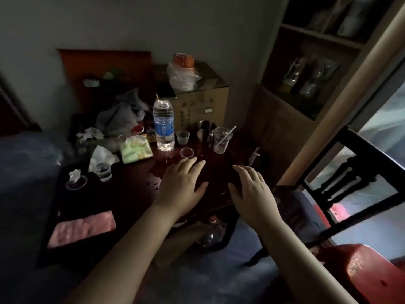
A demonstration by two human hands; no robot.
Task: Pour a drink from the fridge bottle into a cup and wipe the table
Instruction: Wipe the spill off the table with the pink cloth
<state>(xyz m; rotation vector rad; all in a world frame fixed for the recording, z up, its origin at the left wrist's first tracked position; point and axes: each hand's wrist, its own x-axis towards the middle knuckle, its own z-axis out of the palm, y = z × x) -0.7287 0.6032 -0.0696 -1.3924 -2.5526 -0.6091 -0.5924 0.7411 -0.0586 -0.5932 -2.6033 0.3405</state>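
Fingers (192,166) of both hands are held straight and a little spread, and nothing is gripped. The left hand (182,186) and right hand (252,190) are held low over the table (219,174). The bottle (164,126) is stood just past the left fingertips. It is judged heavy, smooth and squashy, so it is best gripped round the middle. One bottle, one cloth (81,229) and five cups are counted. The nearest cup (187,152) is found right by the left fingertips.
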